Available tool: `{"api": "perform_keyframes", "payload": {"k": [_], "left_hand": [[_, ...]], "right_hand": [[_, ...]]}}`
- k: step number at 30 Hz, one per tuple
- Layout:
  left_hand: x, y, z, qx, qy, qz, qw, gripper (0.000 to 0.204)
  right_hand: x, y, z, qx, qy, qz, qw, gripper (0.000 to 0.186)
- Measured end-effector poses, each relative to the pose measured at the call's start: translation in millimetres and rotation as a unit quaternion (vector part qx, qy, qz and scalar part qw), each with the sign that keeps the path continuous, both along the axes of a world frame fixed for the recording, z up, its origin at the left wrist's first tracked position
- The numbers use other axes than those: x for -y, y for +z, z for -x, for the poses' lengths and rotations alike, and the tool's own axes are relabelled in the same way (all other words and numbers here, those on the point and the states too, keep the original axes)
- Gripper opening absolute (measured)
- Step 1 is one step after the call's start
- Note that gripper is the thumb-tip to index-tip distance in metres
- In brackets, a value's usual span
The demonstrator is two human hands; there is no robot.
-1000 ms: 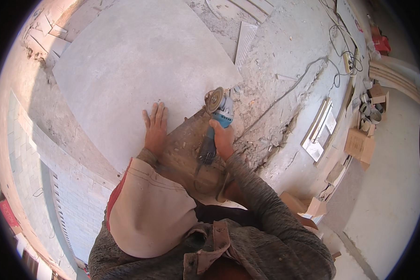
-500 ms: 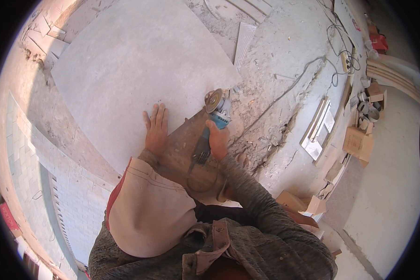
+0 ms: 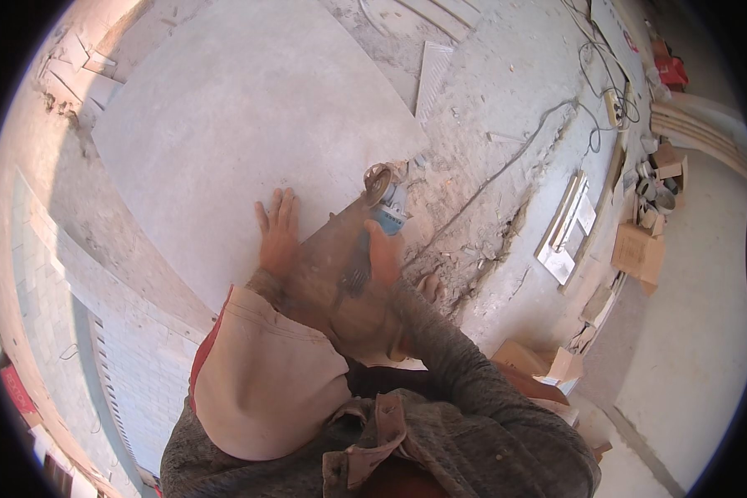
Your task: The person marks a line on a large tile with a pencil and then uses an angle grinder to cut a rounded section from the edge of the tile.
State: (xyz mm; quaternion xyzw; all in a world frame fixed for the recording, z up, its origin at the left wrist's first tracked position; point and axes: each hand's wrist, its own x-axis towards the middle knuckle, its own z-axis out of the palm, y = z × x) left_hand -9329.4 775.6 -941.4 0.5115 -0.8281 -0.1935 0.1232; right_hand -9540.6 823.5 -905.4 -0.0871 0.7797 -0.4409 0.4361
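Observation:
My left hand [image 3: 279, 234] lies flat near the close edge of a large pale grey tile [image 3: 241, 108], its fingers stretched out. Wrapped round the body of a blue and black angle grinder [image 3: 393, 217] is my right hand [image 3: 384, 253]. The grinder's round disc [image 3: 379, 184] stands at the tile's near right edge, close to the corner. Hazy dust hangs over the dark strip below that edge and partly veils the grinder's rear and its cord.
Rubble and broken bits [image 3: 465, 274] cover the ground right of the grinder, where a dark cable [image 3: 506, 166] runs toward a power strip [image 3: 612, 108]. A narrow tile offcut [image 3: 432, 79] lies beyond the tile. Cardboard boxes [image 3: 637, 251] stand at the right.
Brown dust has spread around the grinder and below the tile's edge, blurring the right hand and cord. The disc has shifted very slightly; the left hand stays in place.

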Motion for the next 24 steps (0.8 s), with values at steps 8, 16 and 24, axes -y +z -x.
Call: {"api": "perform_keyframes", "payload": {"k": [8, 16, 24], "left_hand": [[1, 3, 1, 0.015, -0.011, -0.007, 1.0, 0.071], [3, 11, 4, -0.005, -0.003, -0.015, 1.0, 0.078], [1, 19, 8, -0.03, 0.01, 0.02, 0.999, 0.078]], "right_hand": [[-15, -9, 22, -0.007, 0.021, -0.026, 0.999, 0.033], [-22, -13, 44, -0.055, 0.147, 0.0, 0.988, 0.029], [-20, -18, 52, -0.078, 0.178, 0.016, 0.981, 0.032]]}}
